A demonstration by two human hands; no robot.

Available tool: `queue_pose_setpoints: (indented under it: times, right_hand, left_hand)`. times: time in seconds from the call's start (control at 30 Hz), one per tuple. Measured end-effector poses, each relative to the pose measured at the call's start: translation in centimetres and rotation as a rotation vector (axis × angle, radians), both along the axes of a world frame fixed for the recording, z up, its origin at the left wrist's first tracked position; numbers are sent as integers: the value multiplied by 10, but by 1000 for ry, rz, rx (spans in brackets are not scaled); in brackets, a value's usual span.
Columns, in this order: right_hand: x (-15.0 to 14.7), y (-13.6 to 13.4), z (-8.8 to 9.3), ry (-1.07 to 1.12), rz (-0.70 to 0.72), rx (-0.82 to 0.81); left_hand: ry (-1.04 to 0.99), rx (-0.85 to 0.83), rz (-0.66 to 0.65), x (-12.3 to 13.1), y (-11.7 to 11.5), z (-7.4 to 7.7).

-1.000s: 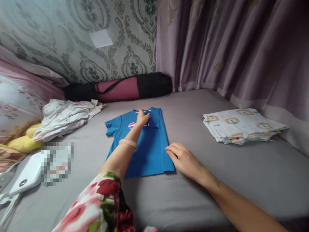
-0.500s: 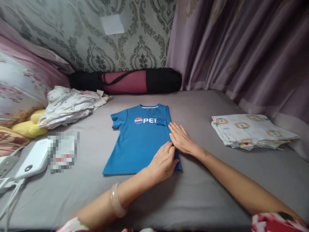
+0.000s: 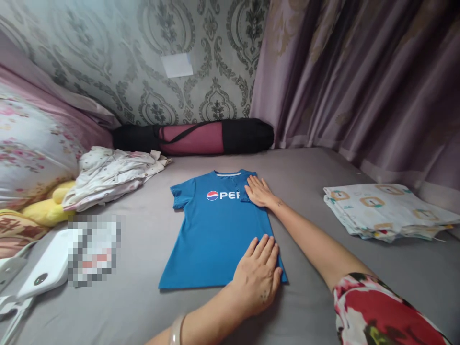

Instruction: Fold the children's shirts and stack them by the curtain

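Note:
A blue T-shirt (image 3: 215,235) with a round logo and white letters lies flat on the grey sheet, collar toward the wall. Its right sleeve is folded inward over the chest and covers part of the lettering. My left hand (image 3: 258,270) rests flat on the shirt's lower right corner, fingers stretched out. Farther up, my right hand (image 3: 259,191) lies flat over the folded sleeve and the right edge, its fingers pointing toward the collar. Neither hand grips the cloth.
Folded patterned cloths (image 3: 384,211) lie to the right. On the left are a crumpled white garment (image 3: 111,172), a yellow plush toy (image 3: 50,206), a white power bank (image 3: 50,258) with cables and a blurred-out item. A black and maroon bag (image 3: 194,137) lies along the wall.
My right hand has slid up along the shirt's right edge to the folded sleeve. My left hand has uncurled and moved down to the lower right corner. The view has tilted slightly upward.

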State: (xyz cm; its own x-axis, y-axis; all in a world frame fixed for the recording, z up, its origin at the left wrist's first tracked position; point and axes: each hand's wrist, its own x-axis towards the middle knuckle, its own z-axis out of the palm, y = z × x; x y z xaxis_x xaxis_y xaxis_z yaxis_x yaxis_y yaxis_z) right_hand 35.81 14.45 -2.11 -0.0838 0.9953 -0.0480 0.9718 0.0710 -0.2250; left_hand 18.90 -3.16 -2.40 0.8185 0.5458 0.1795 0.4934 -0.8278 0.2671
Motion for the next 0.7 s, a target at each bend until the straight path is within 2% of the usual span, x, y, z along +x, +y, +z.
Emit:
queue_pose_setpoints:
  times: [0.13,0.33,0.43,0.57,0.7]
  right_hand:
    - [-2,34,-4,-43,-60,-27]
    - [-8,66,-17,-70,-154,86]
    - [-8,70,-21,-38,-162,139]
    - [-2,69,-15,85,-131,136]
    - [2,54,-7,157,-164,109]
  left_hand:
    - [19,11,-55,-4,0,4]
    - [60,19,-96,-8,1,9]
    - [52,6,-97,-7,2,9]
    - [21,-60,-98,-7,3,10]
    - [-43,-130,-74,-6,4,10]
